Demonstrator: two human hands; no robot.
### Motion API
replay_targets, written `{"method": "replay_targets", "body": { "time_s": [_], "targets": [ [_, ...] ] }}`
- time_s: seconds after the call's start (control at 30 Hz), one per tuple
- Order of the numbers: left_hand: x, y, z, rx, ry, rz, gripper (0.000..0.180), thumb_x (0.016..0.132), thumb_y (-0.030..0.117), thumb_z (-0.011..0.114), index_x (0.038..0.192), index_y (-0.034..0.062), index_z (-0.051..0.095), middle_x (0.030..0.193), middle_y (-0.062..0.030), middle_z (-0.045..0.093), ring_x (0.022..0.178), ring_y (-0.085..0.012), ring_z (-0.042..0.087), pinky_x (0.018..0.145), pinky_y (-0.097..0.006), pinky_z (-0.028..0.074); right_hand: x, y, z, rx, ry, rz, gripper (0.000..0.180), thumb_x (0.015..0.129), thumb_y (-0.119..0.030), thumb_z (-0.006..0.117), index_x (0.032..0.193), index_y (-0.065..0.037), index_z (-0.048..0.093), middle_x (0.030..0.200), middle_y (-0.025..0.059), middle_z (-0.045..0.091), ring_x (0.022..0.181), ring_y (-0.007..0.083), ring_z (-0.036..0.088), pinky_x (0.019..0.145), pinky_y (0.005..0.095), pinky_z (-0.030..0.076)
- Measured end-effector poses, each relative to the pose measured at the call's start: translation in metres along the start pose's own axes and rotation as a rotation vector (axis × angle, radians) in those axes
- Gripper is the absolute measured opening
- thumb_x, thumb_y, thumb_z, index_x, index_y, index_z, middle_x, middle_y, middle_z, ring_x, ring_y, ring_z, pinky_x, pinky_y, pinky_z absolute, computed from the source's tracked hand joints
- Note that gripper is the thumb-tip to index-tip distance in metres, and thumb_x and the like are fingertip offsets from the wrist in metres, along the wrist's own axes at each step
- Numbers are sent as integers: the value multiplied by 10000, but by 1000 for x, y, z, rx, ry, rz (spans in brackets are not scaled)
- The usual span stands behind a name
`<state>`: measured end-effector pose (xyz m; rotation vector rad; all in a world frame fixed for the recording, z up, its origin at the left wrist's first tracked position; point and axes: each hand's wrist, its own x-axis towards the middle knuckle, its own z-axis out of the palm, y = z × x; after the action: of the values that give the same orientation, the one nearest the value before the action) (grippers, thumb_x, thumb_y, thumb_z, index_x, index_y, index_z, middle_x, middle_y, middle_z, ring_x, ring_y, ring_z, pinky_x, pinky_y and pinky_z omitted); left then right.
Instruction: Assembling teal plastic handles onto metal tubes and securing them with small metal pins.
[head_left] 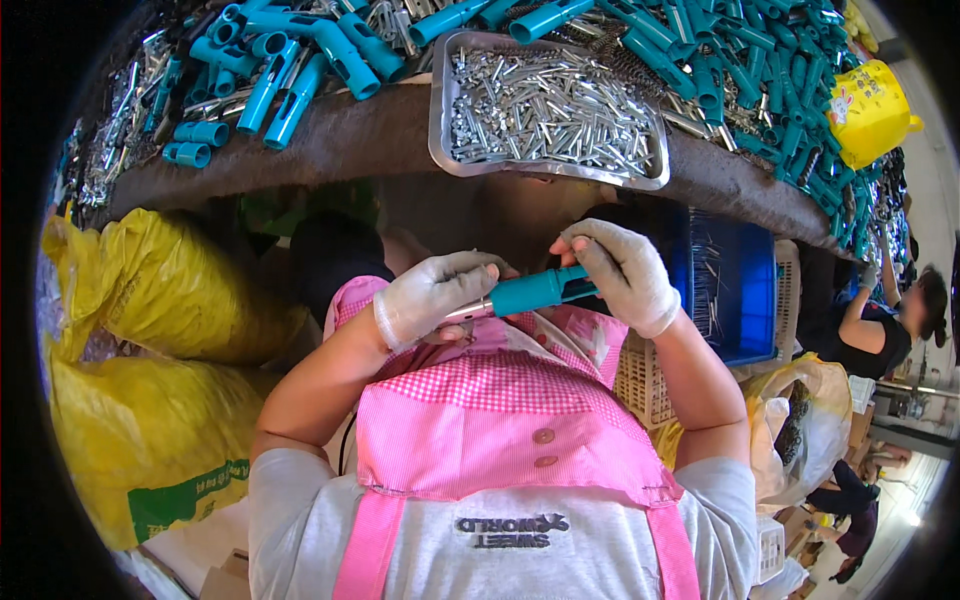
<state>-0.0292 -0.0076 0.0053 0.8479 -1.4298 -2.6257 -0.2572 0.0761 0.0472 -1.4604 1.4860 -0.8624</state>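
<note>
A teal plastic tube (528,292) with a slot at its right end lies across my lap, tilted slightly up to the right. From its left end comes a shiny metal sleeve (470,312). My left hand (432,297), in a pale glove, is closed around that sleeve. At the slotted end is my gloved right hand (630,278), its fingers bent together in a pinch just above the tube. Whatever those fingertips hold is too small or hidden to make out. A pink checked apron (450,400) spreads under both hands.
Ahead, a metal tray (437,130) of small metal pins sits at the table's edge (300,150), between heaps of teal tubes (345,60). Yellow sacks (190,290) stand left. On the right are a blue bin (750,290), a yellow bucket (872,112) and a co-worker (880,320).
</note>
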Motion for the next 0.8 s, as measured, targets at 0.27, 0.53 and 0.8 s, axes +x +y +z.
{"method": "replay_targets", "body": {
  "time_s": [0.27,0.53,0.8],
  "targets": [
    [5,-6,4,-151,3,-85,439,944,350,509,1192,-13,505,831,-89,636,442,-57,408,375,-184,316,8,-4,24,-71,2,-122,153,928,-35,425,947,3,572,779,69,557,739,138,551,676,267,461],
    [-7,1,11,-308,30,-87,441,934,323,513,1223,-1,437,988,-166,641,522,-102,509,372,-172,351,22,-6,41,63,-9,74,216,972,-90,363,1002,-4,558,784,33,530,743,93,496,684,225,430],
    [-16,-11,-5,-322,14,-19,343,932,250,546,1178,17,492,844,-57,590,519,-49,423,391,-171,271,42,-8,34,-172,-134,-190,201,961,-147,444,1017,-10,580,820,90,577,755,182,584,703,283,462]
  ]
}}
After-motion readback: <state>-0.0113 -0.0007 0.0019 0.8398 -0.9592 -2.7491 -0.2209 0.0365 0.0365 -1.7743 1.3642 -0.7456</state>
